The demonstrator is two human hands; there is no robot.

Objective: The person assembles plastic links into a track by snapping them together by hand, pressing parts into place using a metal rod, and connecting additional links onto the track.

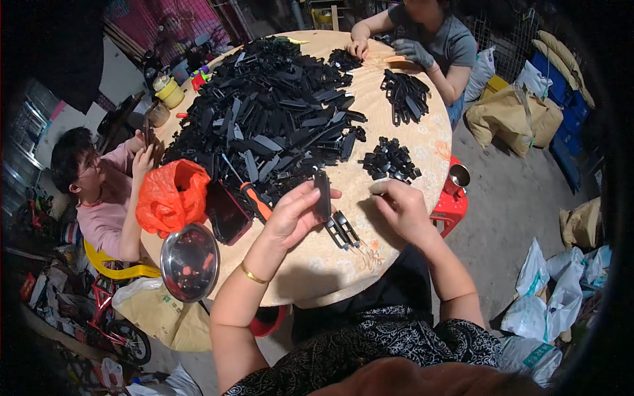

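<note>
"Call twelve the far edge of the table (426,168). Where is the part being handled?"

"The long black part (322,198) is up in the left hand (294,214), off centre toward five o'clock, fingers and thumb clamped on it."

"And the right hand (404,210)?"

"At four o'clock, its fingers curled. I cannot tell whether the fingertips pinch anything."

"What is near it?"

"A pile of small black pieces (389,160) at three, and two slotted black parts (341,231) side by side at five."

"The rest?"

"A big heap of black parts (284,105) around eleven, and an orange-handled screwdriver (256,200) at eight."
</note>
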